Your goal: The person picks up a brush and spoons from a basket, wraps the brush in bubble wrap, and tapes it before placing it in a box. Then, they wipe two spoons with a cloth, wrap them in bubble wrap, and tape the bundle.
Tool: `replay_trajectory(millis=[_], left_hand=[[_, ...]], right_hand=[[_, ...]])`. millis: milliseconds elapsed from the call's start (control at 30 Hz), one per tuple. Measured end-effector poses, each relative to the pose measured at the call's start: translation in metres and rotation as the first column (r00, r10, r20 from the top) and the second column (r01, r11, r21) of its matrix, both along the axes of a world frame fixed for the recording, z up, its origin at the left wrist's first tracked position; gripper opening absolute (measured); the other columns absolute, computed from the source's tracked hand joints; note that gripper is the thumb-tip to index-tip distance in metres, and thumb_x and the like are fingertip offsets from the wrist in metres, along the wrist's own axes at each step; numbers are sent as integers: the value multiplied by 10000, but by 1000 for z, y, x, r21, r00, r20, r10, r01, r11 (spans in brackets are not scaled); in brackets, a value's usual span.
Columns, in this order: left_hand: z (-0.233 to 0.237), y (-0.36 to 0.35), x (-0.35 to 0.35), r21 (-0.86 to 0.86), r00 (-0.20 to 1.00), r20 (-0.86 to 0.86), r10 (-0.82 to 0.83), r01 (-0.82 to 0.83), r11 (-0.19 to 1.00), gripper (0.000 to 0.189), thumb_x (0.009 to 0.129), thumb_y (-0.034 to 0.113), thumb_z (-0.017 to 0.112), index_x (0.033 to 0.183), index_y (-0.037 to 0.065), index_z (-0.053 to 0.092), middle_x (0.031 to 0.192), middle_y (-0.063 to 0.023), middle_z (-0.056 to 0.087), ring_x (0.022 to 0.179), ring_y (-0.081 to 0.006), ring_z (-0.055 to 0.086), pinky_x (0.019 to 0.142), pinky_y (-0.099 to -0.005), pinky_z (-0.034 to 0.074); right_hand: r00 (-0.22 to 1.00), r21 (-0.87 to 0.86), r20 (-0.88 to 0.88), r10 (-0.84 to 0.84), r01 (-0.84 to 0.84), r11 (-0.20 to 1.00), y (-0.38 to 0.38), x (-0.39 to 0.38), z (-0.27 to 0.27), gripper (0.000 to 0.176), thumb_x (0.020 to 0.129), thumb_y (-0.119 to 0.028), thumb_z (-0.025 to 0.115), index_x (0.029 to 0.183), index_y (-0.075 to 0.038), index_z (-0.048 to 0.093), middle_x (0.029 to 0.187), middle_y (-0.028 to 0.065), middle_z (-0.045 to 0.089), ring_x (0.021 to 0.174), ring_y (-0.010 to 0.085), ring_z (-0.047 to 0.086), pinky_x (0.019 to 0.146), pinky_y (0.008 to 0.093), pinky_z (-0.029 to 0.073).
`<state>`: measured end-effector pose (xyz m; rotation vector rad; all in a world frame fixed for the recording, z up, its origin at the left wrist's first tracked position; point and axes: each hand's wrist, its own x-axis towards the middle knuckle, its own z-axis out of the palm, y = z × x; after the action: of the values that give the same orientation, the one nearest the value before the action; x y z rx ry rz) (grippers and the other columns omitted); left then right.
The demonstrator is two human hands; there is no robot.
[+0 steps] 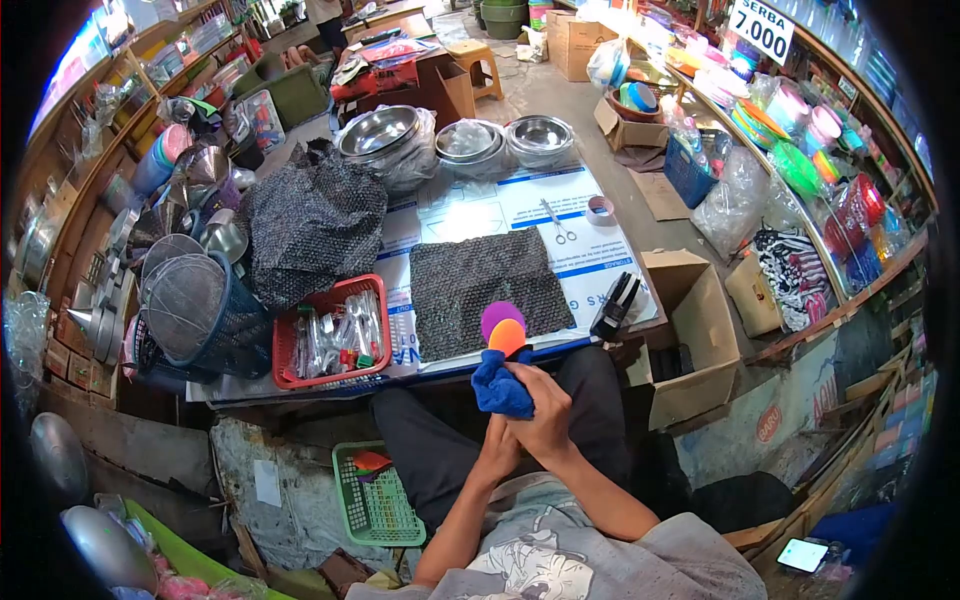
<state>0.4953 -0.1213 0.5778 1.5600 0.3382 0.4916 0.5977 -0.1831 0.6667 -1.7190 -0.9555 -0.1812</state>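
My right hand is closed around a blue cloth in front of my lap. Out of the cloth's top stick a purple rounded plastic piece and an orange rounded plastic piece; their lower parts are hidden. My left hand is closed just below the right one, and what its fingers grip is covered. Beyond the hands, a sheet of black bubble wrap lies flat on the table. To its right are a black tape dispenser or similar black tool, scissors and a tape roll.
A red basket of packaged utensils and bunched bubble wrap occupy the table's left side. Steel bowls stand along the back. A green basket with colourful pieces sits low left; an open cardboard box stands right.
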Motion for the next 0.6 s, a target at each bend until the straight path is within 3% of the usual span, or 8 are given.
replay_trajectory(millis=[67, 133, 233, 367, 433, 467, 533, 600], left_hand=[[0, 8, -8, -506, 990, -102, -93, 29, 862, 569, 1138, 217, 455, 1641, 16, 279, 1476, -138, 519, 1341, -261, 558, 1133, -396, 445], [0, 18, -4, -497, 962, -238, -137, 0, 868, 606, 1135, 264, 474, 1643, 15, 258, 1443, -117, 503, 1306, -196, 524, 1120, -352, 429], [-1, 17, 3, -340, 1000, 15, 11, -5, 940, 567, 1124, 267, 493, 1612, 50, 300, 1382, -91, 516, 1224, -154, 531, 1030, -333, 465], [-2, 16, -3, -549, 998, 0, 60, -50, 834, 532, 1068, 277, 525, 1541, 93, 366, 1303, -61, 555, 1170, -170, 595, 982, -325, 495], [0, 21, -10, -775, 994, 110, 21, 72, 628, 469, 1074, 335, 545, 1486, 140, 435, 1118, -17, 573, 861, -126, 597, 727, -280, 493], [0, 20, -10, -775, 994, 108, 20, 71, 628, 469, 1074, 335, 545, 1486, 140, 435, 1118, -17, 573, 861, -126, 597, 727, -280, 493], [24, 21, -6, -854, 997, 67, 39, 37, 519, 367, 1083, 390, 541, 1377, 172, 517, 950, 29, 530, 645, -93, 456, 552, -245, 352], [33, 20, -6, -839, 998, 25, 56, -9, 545, 279, 1081, 386, 574, 1243, 159, 562, 923, 30, 524, 634, -93, 418, 543, -252, 318]], right_hand=[[975, 55, -219, 44, -33, 998, -2, -5, -1, 515, 739, -14, 827, 1241, 8, 710, 1166, 239, 749, 1064, 379, 756, 955, 399, 583], [939, 48, -342, 38, -23, 999, -2, -5, -17, 494, 778, -6, 818, 1257, 19, 698, 1136, 185, 765, 1024, 258, 766, 928, 338, 578], [787, 204, -596, 160, -44, 978, -5, -1, -36, 455, 886, -45, 829, 1304, 31, 667, 1113, 15, 731, 1033, 75, 670, 920, 282, 559], [748, 288, -613, 252, -86, 954, -8, -1, -39, 465, 869, -43, 823, 1305, 4, 667, 1094, 41, 747, 1000, 108, 696, 907, 294, 566], [655, 355, -686, 318, -80, 932, -11, -1, -33, 379, 928, -69, 817, 1277, -26, 674, 1070, 4, 732, 956, 78, 683, 858, 261, 563], [654, 354, -687, 317, -79, 932, -12, -1, -36, 379, 928, -69, 817, 1277, -26, 674, 1070, 4, 732, 956, 78, 683, 858, 261, 563], [485, 441, -783, 390, -10, 898, -13, 0, -39, 336, 948, -99, 825, 1250, -55, 685, 1074, -13, 734, 931, 71, 690, 824, 243, 561], [400, 447, -826, 399, 32, 894, -14, 0, -28, 336, 949, -116, 827, 1249, -56, 688, 1096, -8, 733, 963, 95, 695, 866, 269, 560]])
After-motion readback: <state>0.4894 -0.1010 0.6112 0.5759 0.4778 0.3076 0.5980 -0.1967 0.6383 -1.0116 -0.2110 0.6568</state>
